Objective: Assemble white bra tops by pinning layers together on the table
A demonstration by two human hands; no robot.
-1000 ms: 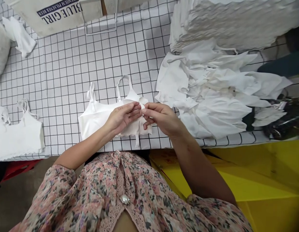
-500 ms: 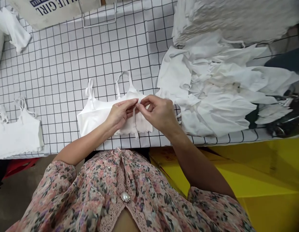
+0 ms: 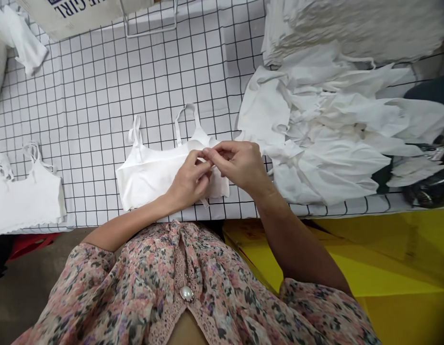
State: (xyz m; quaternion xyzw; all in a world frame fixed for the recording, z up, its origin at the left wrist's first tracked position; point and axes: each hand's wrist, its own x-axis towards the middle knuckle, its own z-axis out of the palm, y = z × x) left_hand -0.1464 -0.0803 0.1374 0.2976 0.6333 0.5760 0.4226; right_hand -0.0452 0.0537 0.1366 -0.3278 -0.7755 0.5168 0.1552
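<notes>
A white bra lies flat near the table's front edge, its two thin straps pointing away from me. Over its right part, my left hand is closed with thumb and fingers pinched together. My right hand meets it from the right, also pinching, and the fingertips of both touch. Between them they seem to grip a strap of the bra, whose lower end hangs out below my left hand. The exact spot pinched is hidden by the fingers.
To the right lies a loose heap of white garments, with a tall stack of white cloth behind it. Another white bra rests at the left. A printed box and a wire frame stand at the back; yellow boxes sit below the table.
My left hand has turned over and curled, its fingers now folded beside the right fingertips. My right hand stays almost in place. The view has shifted slightly.
</notes>
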